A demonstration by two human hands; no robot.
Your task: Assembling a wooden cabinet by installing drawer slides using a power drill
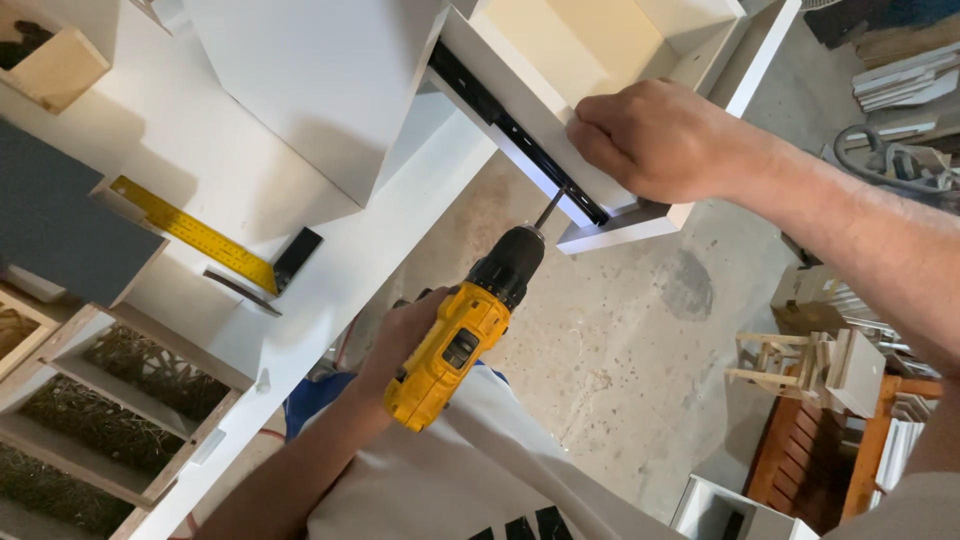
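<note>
Open concrete floor (620, 340) below the drawer (600, 60), free for passing between the white panel (330, 290) and the wooden pieces (810, 365) at the side. Narrow gap under the drawer side, taken up by the black slide rail (500, 120) and the drill (470, 320). On the panel, blocked by a yellow square ruler (195, 232) and a white cabinet box (320, 80).

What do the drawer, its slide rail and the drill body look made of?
Drawer: seemingly white-coated board, smooth matt faces with a paler, raw-looking inside. Slide rail: probably dark metal, thin and slightly glossy. Drill: yellow moulded plastic housing with a black chuck, held in the left hand; the right hand steadies the drawer.
</note>
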